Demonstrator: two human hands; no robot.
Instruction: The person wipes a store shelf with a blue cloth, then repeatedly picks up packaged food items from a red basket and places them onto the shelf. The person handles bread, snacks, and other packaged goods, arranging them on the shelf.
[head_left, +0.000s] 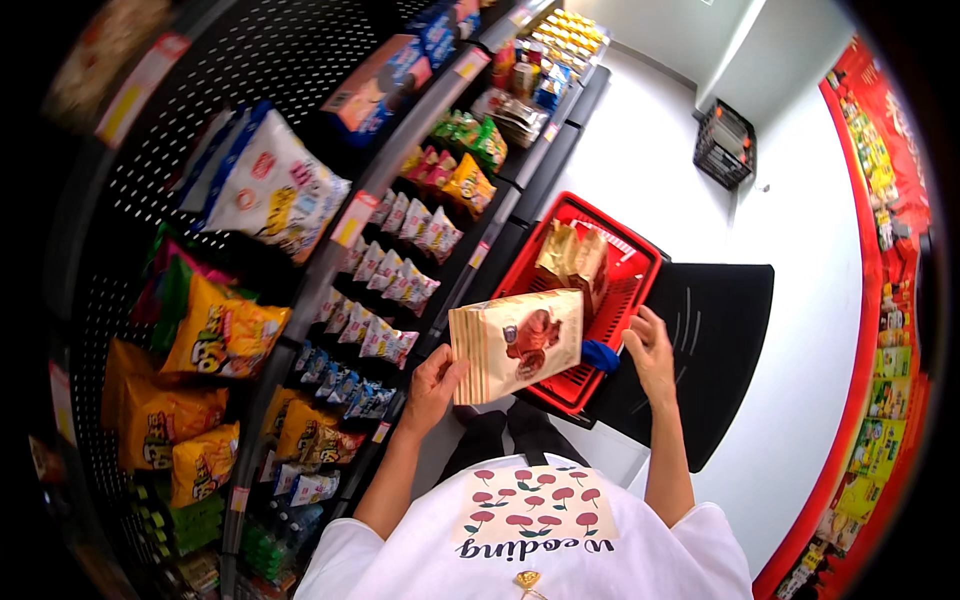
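My left hand (437, 381) grips one end of a cream and gold snack bag (525, 337) with brown food pictured on its front. The bag is held above the near part of a red plastic shopping basket (651, 279). Just right of the basket my right hand (649, 352) hovers with bent fingers and nothing in it. Inside the basket, toward its far end, stand gold and tan snack packages (589, 262). A dark blue item (600, 355) shows at the basket's right side, partly behind the bag; I cannot tell what it is.
Store shelves (352, 217) of packaged snacks run along my left. A black flat panel (720, 337) lies right of the basket. Farther off, a black basket (724, 146) stands by the wall. A red display (885, 247) picturing products lines the right.
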